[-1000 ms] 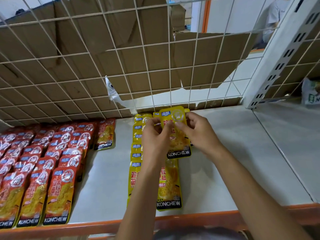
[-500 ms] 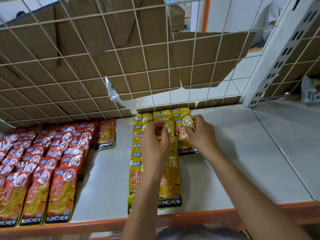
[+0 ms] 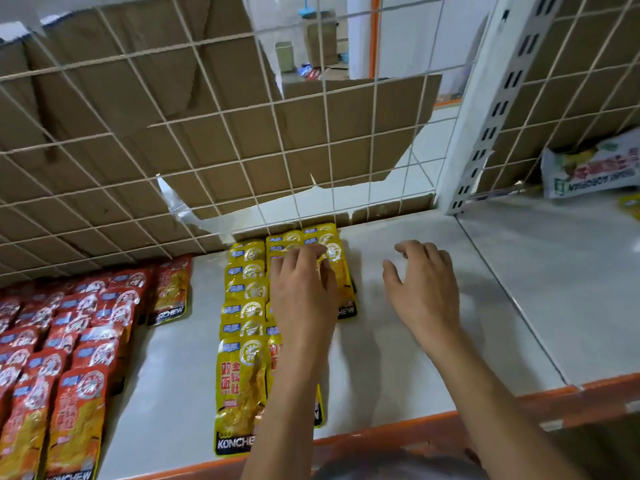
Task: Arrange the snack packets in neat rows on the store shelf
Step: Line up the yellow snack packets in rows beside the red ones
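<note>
Red packets (image 3: 86,341) overlap in several rows, too many to count. Yellow packets (image 3: 242,358) form three columns mid-shelf (image 3: 166,375); the leftmost shows six. Left hand (image 3: 304,292) presses flat on them. Right hand (image 3: 422,289) hovers empty, fingers relaxed.

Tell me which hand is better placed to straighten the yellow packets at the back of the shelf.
Probably the left hand: it rests on the yellow packets at the back. The right hand hangs open over the bare shelf beside them and touches none.
</note>
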